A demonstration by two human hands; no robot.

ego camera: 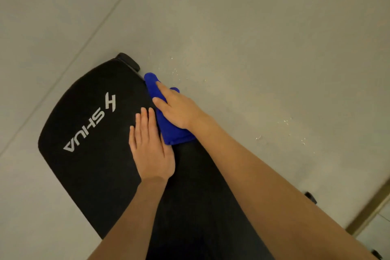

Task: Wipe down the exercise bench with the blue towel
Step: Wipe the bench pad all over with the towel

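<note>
The exercise bench [90,175] runs from the lower middle of the view toward the upper left. Its black padded surface [190,207] ends there in a rounded edge. White letters "SHUA" [88,124] with a logo mark are printed near that end, and from here they read upside down.

The blue towel [168,131] is folded into a thick strip. It lies along the right edge of the surface, close to the far end, and its tip reaches almost to the corner.

The right hand [177,107] is on top of the towel. The thumb and the index finger lie along the cloth. The other fingers go over the side of the bench and are hidden, so it seems that the hand holds the towel around the edge, but I cannot see this fully.

The left hand [150,145] rests flat on the surface just beside the towel, with straight fingers close together, holding nothing.

A black rounded part [128,61] of the frame shows at the far corner, and a similar black part [311,196] shows at the right. The floor [253,27] is grey with thin seams, and some small pale scraps [285,121] lie on it to the right of the bench.
</note>
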